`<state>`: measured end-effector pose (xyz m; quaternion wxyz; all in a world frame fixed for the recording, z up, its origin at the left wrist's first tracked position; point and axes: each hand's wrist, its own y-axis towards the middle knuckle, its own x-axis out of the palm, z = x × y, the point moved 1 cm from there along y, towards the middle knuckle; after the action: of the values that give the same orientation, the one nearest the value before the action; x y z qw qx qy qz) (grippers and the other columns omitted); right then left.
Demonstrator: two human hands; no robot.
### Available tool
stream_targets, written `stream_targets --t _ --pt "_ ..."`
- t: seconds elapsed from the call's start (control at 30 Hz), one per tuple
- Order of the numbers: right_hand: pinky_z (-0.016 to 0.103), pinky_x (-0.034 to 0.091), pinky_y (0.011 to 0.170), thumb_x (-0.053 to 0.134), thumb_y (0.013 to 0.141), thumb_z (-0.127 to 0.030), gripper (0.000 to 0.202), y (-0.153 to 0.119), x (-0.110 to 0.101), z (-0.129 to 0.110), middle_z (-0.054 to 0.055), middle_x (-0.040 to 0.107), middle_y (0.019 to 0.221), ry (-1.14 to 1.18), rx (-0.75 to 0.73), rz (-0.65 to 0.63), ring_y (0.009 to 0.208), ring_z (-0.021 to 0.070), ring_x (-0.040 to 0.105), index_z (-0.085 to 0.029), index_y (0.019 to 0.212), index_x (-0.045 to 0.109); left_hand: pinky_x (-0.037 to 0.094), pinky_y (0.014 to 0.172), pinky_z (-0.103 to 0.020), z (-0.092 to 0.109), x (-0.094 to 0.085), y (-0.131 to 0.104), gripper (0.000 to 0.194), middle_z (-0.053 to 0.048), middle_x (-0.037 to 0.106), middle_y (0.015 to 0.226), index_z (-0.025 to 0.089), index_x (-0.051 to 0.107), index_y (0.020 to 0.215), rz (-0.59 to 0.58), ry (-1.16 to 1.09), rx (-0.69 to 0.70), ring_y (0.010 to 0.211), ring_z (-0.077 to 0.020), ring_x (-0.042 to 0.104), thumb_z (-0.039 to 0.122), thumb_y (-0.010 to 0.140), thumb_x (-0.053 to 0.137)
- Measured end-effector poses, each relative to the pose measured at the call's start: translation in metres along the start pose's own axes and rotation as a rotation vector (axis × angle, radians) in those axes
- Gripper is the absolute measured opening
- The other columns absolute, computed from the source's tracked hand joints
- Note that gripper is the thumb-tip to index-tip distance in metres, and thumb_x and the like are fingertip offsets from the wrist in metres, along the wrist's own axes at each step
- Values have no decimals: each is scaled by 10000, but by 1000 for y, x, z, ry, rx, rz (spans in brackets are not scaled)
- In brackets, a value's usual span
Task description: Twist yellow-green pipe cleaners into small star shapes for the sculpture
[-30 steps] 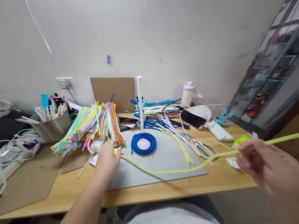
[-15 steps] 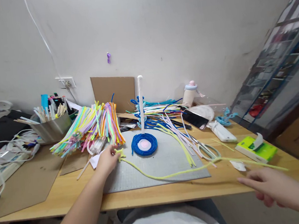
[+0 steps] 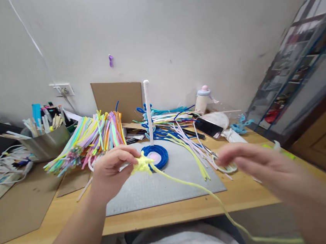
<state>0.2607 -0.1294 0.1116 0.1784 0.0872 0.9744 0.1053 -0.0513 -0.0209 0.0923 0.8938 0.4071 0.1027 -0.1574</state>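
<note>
My left hand (image 3: 112,172) is closed, pinching a small yellow star (image 3: 142,163) twisted from pipe cleaner. From the star a long yellow pipe cleaner (image 3: 193,184) trails right, drooping past the table's front edge and passing under my right wrist. Blurred by motion, my right hand (image 3: 261,166) hovers over the right part of the table, fingers stretched and apart, with nothing seen in them. Behind the star is a coiled blue disc (image 3: 164,156) with a pale pink centre, partly covered by it. A white fuzzy rod (image 3: 149,111) stands upright just behind the disc.
A grey cutting mat (image 3: 165,195) lies on the wooden table. Bundled coloured pipe cleaners (image 3: 94,133) and a metal pot (image 3: 47,144) of sticks are at left. Loose yellow strips (image 3: 194,159), scissors (image 3: 224,166), a phone (image 3: 208,127) and a bottle (image 3: 203,100) are at right.
My left hand has lifted the yellow star off the mat and nearer to me. My right hand has risen and moved left and forward. The trailing pipe cleaner now hangs off the table's front edge.
</note>
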Motion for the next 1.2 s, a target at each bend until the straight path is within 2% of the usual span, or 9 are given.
stream_targets --t 0.07,0.17,0.3,0.4,0.5,0.63,0.77,0.87,1.2 --pt "313 441 801 601 770 -464 302 22 44 -10 64 653 979 81 -23 -254 940 204 581 -229 950 662 509 679 -269 3 16 6 91 -59 619 861 183 615 742 37 5 34 822 -160 602 97 749 587" --pt "303 465 735 551 801 -481 335 51 92 -7 62 655 895 422 104 -462 806 164 614 -178 927 622 499 725 -281 -3 37 13 105 -52 623 891 187 615 759 199 154 89 841 -151 597 96 766 563" --pt "193 375 441 611 761 -420 265 80 121 14 1 608 698 660 235 -450 508 84 537 -163 805 561 471 820 -317 -24 55 15 120 -55 624 912 191 622 750 201 278 96 889 -159 585 129 788 527" --pt "167 225 354 640 724 -373 238 93 130 30 -49 541 555 624 200 -326 373 42 394 -166 730 524 465 811 -312 -43 62 15 99 -65 600 961 184 609 821 202 83 -69 925 -170 569 175 800 512" --pt "172 188 355 649 703 -366 243 98 137 47 -68 495 493 555 159 -251 354 33 332 -165 688 514 464 663 -249 -62 69 14 212 -50 592 939 178 560 964 219 -220 -405 813 -150 573 284 781 564" --pt "175 215 365 675 678 -375 258 100 143 65 -57 512 497 515 149 -252 368 34 349 -146 699 556 395 567 -200 -84 77 11 280 16 577 687 141 551 786 -24 -496 -698 602 -93 529 319 648 718" --pt "162 201 354 686 674 -379 277 98 145 76 -31 580 566 686 325 -379 369 38 387 -157 774 554 305 469 -168 -95 77 3 263 44 533 596 139 546 738 1 -677 -778 470 -37 423 289 642 739" --pt "148 174 355 712 662 -338 278 96 146 80 -37 582 578 796 413 -423 373 33 398 -170 805 543 350 512 -169 -96 77 -3 243 15 581 684 144 556 762 45 -800 -849 553 -55 504 249 648 743" --pt "167 210 334 681 691 -369 248 87 155 94 -46 568 532 660 164 -282 332 33 342 -175 793 566 399 524 -167 -91 88 -10 216 -5 606 709 130 616 803 88 -921 -887 566 -56 526 211 650 743"
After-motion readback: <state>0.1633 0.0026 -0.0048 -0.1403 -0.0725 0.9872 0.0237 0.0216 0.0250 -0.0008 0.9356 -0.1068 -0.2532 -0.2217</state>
